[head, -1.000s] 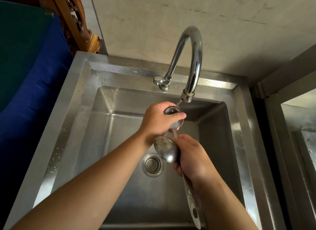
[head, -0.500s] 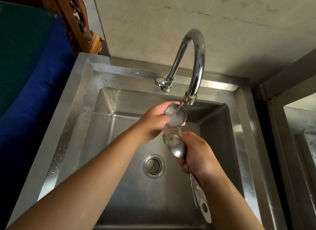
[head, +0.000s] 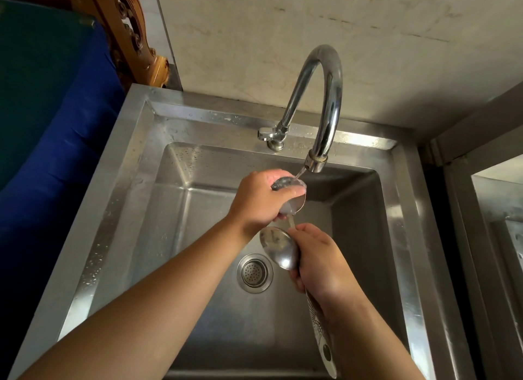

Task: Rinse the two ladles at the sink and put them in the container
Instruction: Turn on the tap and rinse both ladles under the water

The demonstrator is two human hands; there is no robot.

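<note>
Two steel ladles are held over the steel sink (head: 402, 238). The upper ladle's bowl (head: 294, 198) sits under the tap's thin stream, and my left hand (head: 259, 200) wraps around that bowl with the thumb across it. My right hand (head: 319, 262) grips both handles together. The lower ladle's bowl (head: 278, 248) faces up just left of my right fingers. A patterned handle end (head: 322, 340) sticks out below my right wrist. No container is in view.
The curved chrome tap (head: 325, 102) rises from the sink's back ledge, its lever (head: 266, 133) at the left. A round drain strainer (head: 254, 272) lies in the basin floor. Blue cloth (head: 62, 142) and carved wood (head: 133, 37) stand left. A second steel basin (head: 498, 224) borders the right.
My left hand has turned around the upper ladle's bowl, its thumb now lying across the bowl under the stream. The right hand keeps its grip on the handles.
</note>
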